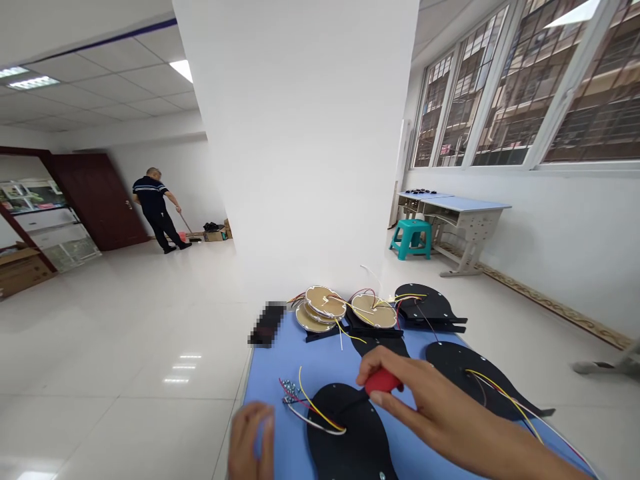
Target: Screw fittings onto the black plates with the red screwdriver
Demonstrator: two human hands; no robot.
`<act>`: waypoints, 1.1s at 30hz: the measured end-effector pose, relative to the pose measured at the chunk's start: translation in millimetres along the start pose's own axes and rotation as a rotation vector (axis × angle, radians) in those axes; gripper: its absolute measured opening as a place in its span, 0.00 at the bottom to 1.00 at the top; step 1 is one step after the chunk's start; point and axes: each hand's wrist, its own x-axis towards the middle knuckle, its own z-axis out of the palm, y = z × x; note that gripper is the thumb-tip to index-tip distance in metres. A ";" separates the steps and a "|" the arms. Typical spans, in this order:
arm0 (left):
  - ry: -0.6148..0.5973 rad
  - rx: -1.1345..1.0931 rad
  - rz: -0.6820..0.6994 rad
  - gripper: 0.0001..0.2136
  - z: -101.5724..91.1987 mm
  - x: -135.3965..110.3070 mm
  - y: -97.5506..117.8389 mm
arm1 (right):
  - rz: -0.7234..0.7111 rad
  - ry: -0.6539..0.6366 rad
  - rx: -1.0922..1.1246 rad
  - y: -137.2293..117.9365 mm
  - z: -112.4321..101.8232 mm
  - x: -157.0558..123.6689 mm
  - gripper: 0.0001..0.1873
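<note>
Two hands over a blue table (280, 363) — right grip (425, 407) shut around a red-handled screwdriver (383, 381), left grip (250, 443) half-open, empty.

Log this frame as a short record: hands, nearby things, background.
Right hand: grips a red-handled tool above a black sole-shaped board
Left hand: at the edge of the blue table, near small screws
Also on table: wired tan discs
Background: a person sweeping
</note>
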 end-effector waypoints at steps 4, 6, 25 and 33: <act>-0.158 0.064 -0.067 0.13 0.8 64.8 -29.1 | 0.036 0.119 -0.046 10.9 -1.7 -14.8 0.08; -0.218 0.054 -0.040 0.10 11.0 76.8 -31.0 | 0.020 0.166 -0.068 13.4 0.7 -21.0 0.08; -0.036 -0.083 -0.117 0.08 -16.1 33.1 25.9 | -0.217 0.159 -0.075 -15.5 10.6 16.5 0.07; 0.047 -0.246 -0.027 0.16 -8.9 33.4 58.2 | -0.337 0.051 -0.113 -36.4 13.9 26.8 0.08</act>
